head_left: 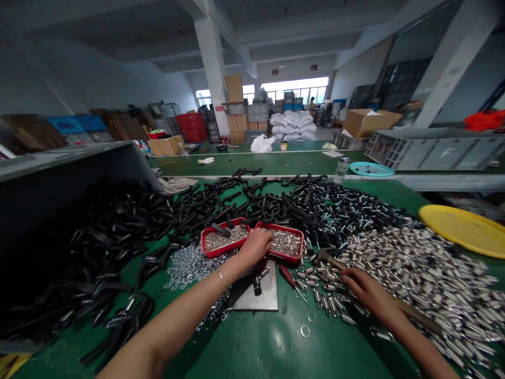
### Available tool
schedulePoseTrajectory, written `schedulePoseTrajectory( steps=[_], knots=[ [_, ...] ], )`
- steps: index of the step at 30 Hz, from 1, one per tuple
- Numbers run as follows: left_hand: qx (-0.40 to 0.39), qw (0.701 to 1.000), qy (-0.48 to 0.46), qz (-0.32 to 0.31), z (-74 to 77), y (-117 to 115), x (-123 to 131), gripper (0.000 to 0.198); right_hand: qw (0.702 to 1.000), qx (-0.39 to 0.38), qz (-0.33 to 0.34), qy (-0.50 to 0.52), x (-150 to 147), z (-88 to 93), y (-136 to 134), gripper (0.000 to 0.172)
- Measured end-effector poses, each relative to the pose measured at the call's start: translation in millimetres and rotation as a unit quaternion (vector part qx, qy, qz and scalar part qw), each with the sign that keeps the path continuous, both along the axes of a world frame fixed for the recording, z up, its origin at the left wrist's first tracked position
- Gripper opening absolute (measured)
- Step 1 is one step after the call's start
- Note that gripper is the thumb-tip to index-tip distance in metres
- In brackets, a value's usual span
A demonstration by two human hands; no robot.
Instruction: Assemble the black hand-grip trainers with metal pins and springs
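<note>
My left hand [257, 245] is over the inner ends of two red trays, its fingers curled down; what they hold, if anything, is hidden. The left tray [204, 247] and right tray [301, 247] hold small metal pieces, and a black part [221, 229] lies across the left one. Below the hand, a black part with a metal piece [257, 284] rests on a flat metal plate [272, 300]. My right hand [357, 281] is closed around the wooden handle of a hammer [334, 261], whose head points toward the trays. A red-handled screwdriver [287, 276] lies between the hands.
Springs [418, 273] are heaped at right, black handle-like parts [118, 221] at left and behind. Loose metal nuts or rings [185, 266] lie left of the plate. Bolts with black heads [343, 205], a yellow lid [461, 226], a clear bottle [341, 169] and a grey crate [434, 150] stand beyond.
</note>
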State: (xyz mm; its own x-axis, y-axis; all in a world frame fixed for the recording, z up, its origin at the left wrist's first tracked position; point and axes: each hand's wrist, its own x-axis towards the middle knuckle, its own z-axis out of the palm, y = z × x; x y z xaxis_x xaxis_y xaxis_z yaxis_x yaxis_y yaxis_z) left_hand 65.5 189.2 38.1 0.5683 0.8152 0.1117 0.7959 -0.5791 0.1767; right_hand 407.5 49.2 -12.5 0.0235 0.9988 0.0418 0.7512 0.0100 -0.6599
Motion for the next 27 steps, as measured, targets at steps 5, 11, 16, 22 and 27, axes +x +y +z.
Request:
schedulePoseTrajectory(
  steps=[5, 11, 16, 22, 27],
  knots=[
    [-0.036, 0.997, 0.046, 0.046, -12.7, 39, 27, 0.021, 0.98, 0.08, -0.018, -0.182, 14, -19.2, 3, 0.028],
    [-0.038, 0.998, 0.028, 0.049, -19.0, 36, 16, 0.017, 0.929, 0.133, -0.021, -0.346, 2, -16.8, 8, 0.022],
    [-0.032, 0.998, -0.006, 0.055, -16.8, 30, 4, 0.019, 0.898, 0.107, 0.014, -0.427, 18, -16.6, 22, 0.02],
    [-0.015, 0.997, -0.067, 0.048, -18.5, 33, 11, 0.027, 0.896, 0.077, 0.09, -0.429, 34, -17.4, 42, 0.023],
    [0.004, 0.992, -0.12, 0.041, -15.1, 3, -13, 0.027, 0.93, 0.106, 0.049, -0.349, 31, 8.8, 25, 0.025]
  ],
)
